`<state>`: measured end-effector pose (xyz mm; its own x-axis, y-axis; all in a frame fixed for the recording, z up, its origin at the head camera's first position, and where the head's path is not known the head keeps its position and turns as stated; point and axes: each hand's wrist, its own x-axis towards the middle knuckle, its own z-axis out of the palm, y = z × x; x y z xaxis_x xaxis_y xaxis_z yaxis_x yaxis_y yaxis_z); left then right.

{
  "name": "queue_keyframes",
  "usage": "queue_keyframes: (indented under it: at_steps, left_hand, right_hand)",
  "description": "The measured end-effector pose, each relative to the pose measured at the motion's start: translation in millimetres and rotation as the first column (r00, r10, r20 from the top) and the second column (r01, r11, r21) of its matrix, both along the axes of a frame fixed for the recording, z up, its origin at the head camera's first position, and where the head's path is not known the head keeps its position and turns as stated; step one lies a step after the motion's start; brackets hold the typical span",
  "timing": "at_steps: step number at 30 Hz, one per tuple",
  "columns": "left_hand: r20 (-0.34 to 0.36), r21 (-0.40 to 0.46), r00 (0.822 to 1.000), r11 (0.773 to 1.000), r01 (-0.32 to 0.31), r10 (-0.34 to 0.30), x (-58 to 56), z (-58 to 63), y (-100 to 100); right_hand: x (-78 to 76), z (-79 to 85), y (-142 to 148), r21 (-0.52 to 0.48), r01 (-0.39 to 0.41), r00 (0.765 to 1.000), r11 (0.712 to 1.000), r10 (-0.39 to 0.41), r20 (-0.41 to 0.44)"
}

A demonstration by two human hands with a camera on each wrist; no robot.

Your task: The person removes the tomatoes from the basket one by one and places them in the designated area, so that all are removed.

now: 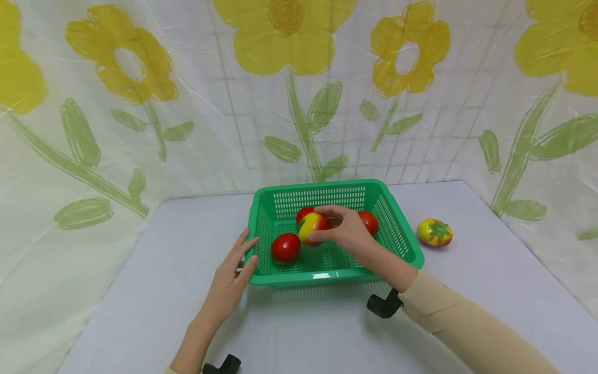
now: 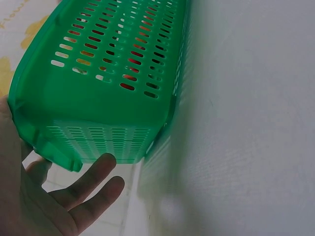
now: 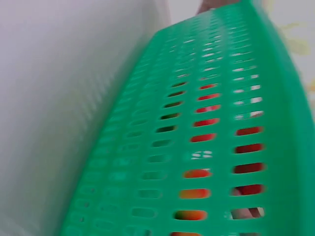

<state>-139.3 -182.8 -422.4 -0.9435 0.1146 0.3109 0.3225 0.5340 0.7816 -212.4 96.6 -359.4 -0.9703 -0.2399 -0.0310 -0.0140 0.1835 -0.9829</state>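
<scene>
My right hand (image 1: 348, 231) reaches over the green plastic basket (image 1: 322, 275) and grips a yellow-and-red fruit (image 1: 308, 229) between thumb and fingers. A shiny red fruit (image 1: 286, 249) lies just left of it on the basket floor. Behind the held one, another red fruit (image 1: 303, 212) is partly covered, and one more (image 1: 369, 222) sits at the basket's right side. My left hand (image 1: 229, 275) is at the basket's left rim, its fingers spread loosely. From the left wrist, its fingertips (image 2: 114, 187) extend past the basket's corner.
Right of the basket, a yellow-and-red fruit (image 1: 435, 232) with a green leafy top lies on the white-covered table (image 1: 154, 285). A flower-printed curtain (image 1: 201, 130) hangs behind the table and along both sides.
</scene>
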Motion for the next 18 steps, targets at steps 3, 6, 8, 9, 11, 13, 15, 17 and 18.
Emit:
queue_keyframes:
  at_steps: [3,6,8,9,11,13,15,17,18]
  left_hand:
    - [-0.004,0.0,1.0,1.0,0.002,-0.002,-0.2,-0.4,0.2]
    - [-0.007,-0.002,1.0,1.0,0.0,0.0,-0.6,0.2,0.0]
    - [-0.008,-0.004,1.0,1.0,0.0,0.0,-0.9,0.3,-0.3]
    - [-0.007,-0.004,1.0,1.0,0.001,-0.001,-0.9,0.3,-0.4]
    - [-0.009,-0.008,1.0,1.0,0.003,-0.003,-0.7,0.3,-0.7]
    - [-0.01,-0.008,1.0,1.0,0.01,-0.01,-0.5,0.3,-0.8]
    - [-0.01,-0.007,1.0,1.0,0.016,-0.016,-0.3,0.2,-1.0]
    - [-0.012,-0.004,1.0,1.0,0.023,-0.023,-0.3,-0.2,-1.5]
    - [-0.011,-0.003,1.0,1.0,0.024,-0.024,-0.3,-0.4,-1.7]
  right_hand:
    - [6.8,7.2,6.0,-0.064,0.02,1.0,0.998,-0.02,0.003]
    - [12.8,12.1,12.7,-0.117,0.03,0.999,0.993,-0.033,-0.021]
    - [16.4,13.7,17.5,-0.138,0.041,0.998,0.99,-0.046,-0.037]
    - [18.1,13.8,20.3,-0.144,0.047,0.997,0.988,-0.054,-0.046]
    - [21.6,13.5,25.9,-0.157,0.056,0.996,0.986,-0.066,-0.059]
    - [25.0,13.0,32.0,-0.153,0.076,0.994,0.985,-0.088,-0.07]
    - [27.9,12.1,38.4,-0.143,0.099,0.99,0.985,-0.112,-0.085]
    - [30.0,11.3,44.6,-0.146,0.119,0.986,0.982,-0.134,-0.1]
    - [31.2,11.1,47.5,-0.151,0.128,0.984,0.98,-0.145,-0.103]
